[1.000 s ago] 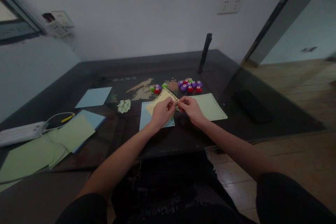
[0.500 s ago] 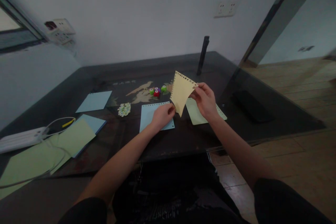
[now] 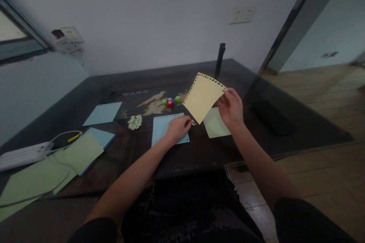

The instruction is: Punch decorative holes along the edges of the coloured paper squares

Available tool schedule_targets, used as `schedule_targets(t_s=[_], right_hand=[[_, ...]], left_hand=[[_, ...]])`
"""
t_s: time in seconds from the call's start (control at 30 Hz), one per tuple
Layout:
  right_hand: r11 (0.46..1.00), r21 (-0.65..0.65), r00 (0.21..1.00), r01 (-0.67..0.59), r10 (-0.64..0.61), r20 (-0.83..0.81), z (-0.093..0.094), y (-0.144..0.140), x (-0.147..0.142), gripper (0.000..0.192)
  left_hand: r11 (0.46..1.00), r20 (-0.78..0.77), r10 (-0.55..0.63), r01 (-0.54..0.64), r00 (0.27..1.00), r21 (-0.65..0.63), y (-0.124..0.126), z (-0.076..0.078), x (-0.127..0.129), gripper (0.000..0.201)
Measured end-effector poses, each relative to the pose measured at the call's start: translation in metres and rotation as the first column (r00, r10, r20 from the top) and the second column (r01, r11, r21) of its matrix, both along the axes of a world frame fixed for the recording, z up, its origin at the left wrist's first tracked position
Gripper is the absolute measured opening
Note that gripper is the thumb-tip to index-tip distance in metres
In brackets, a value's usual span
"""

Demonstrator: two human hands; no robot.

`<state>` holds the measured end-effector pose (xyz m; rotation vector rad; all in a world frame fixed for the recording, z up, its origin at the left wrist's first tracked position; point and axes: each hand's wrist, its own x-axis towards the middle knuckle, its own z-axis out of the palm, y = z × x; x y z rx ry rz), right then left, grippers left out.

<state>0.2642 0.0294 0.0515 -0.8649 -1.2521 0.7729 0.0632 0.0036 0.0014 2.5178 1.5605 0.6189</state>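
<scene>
My right hand (image 3: 232, 108) grips a pale yellow sheet of paper (image 3: 203, 97) by its right corner. The sheet is raised and tilted, with rows of dark holes along two edges. My left hand (image 3: 179, 127) has its fingers curled together over a light blue sheet (image 3: 160, 129) with holes along its top edge; what those fingers hold, if anything, is hidden. Beside its fingertips lie a few pale scraps (image 3: 194, 122). Below the yellow sheet rests a pale green sheet (image 3: 215, 127), partly covered by my right hand.
Small red, green and purple toys with eyes (image 3: 170, 103) stand mid-table. Left of them is a heap of paper bits (image 3: 135, 122). A blue sheet (image 3: 102, 114), green papers (image 3: 82, 155) and a white power strip (image 3: 25, 156) lie left. At right are a dark upright stick (image 3: 219, 60) and a black flat object (image 3: 272, 117).
My right hand has moved right and the yellow sheet has come away from my left hand, lying flatter and more open to view. My left hand stays over the blue sheet.
</scene>
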Motion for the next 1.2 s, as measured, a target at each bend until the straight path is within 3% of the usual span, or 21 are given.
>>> schedule_targets(t_s=[0.27, 0.33, 0.4, 0.47, 0.57, 0.63, 0.7, 0.8, 0.93, 1.2], right_hand=[[0.999, -0.020, 0.999, -0.035, 0.034, -0.029, 0.001, -0.001, -0.002, 0.025], [0.999, -0.017, 0.999, -0.038, 0.037, -0.026, 0.000, 0.000, -0.001, 0.027], [0.999, -0.010, 0.998, -0.047, 0.047, -0.039, -0.001, 0.000, -0.001, 0.027], [0.998, -0.003, 0.997, -0.056, 0.056, -0.050, -0.001, 0.000, 0.000, 0.026], [0.998, -0.005, 0.996, -0.063, 0.063, -0.059, -0.002, 0.000, -0.001, 0.023], [0.997, -0.015, 0.994, -0.074, 0.072, -0.084, -0.003, -0.001, -0.003, 0.020], [0.994, -0.023, 0.985, -0.107, 0.103, -0.139, -0.004, -0.002, -0.005, 0.017], [0.981, -0.042, 0.961, -0.189, 0.176, -0.214, -0.008, -0.002, -0.010, 0.016], [0.961, -0.119, 0.949, -0.248, 0.217, -0.231, -0.012, -0.001, -0.012, 0.021], [0.956, -0.227, 0.979, -0.187, 0.163, -0.120, -0.021, 0.006, -0.008, 0.033]], left_hand=[[1.000, 0.074, -0.002, 0.004, 0.997, -0.031, 0.004, -0.002, 0.000, 0.019], [0.997, 0.171, 0.004, 0.009, 0.985, -0.071, 0.005, -0.002, 0.000, 0.018], [0.981, 0.362, 0.024, 0.047, 0.932, -0.186, 0.005, 0.000, 0.002, 0.020], [0.931, 0.619, 0.109, 0.138, 0.778, -0.337, 0.004, 0.005, 0.004, 0.030], [0.845, 0.847, 0.298, 0.291, 0.439, -0.448, 0.001, 0.014, 0.005, 0.046], [0.844, 0.888, 0.354, 0.308, 0.294, -0.439, 0.000, 0.019, 0.003, 0.042], [0.878, 0.912, 0.348, 0.264, 0.218, -0.399, 0.002, 0.021, -0.002, 0.034], [0.938, 0.942, 0.278, 0.157, 0.190, -0.309, 0.009, 0.020, -0.013, 0.031], [0.976, 0.945, 0.205, 0.021, 0.255, -0.217, 0.018, 0.018, -0.027, 0.026], [0.984, 0.948, 0.168, 0.004, 0.270, -0.176, 0.021, 0.018, -0.029, 0.022]])
